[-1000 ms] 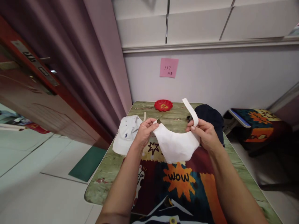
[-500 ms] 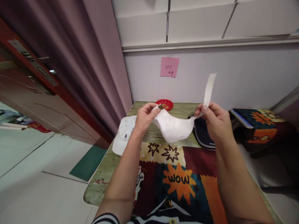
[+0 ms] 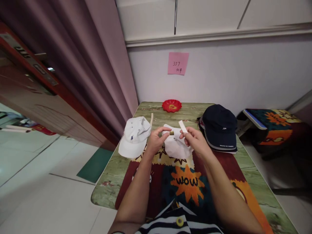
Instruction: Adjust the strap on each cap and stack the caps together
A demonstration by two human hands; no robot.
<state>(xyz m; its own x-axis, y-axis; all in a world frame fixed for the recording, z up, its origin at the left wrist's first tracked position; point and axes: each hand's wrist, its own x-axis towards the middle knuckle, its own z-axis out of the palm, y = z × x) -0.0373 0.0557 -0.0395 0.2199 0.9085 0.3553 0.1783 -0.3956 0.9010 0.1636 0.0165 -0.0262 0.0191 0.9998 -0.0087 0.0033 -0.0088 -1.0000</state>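
A white cap is held between my two hands over the patterned cloth. My left hand pinches its edge beside a small brass-coloured buckle. The cap's loose white strap is gripped in my right hand, with its end pointing up and left, just right of the buckle. A second white cap, with a small dark logo, lies left of my left hand. Dark navy caps are stacked to the right of my right hand.
A red scalloped dish stands at the back of the wood-patterned table. A pink note is stuck on the wall behind. On the left are a purple curtain and a door; a cloth-covered stool stands at right.
My hands have come closer together and lower, the right one moving left. The strap end is now beside the buckle instead of stretched far away, and the navy caps are uncovered.
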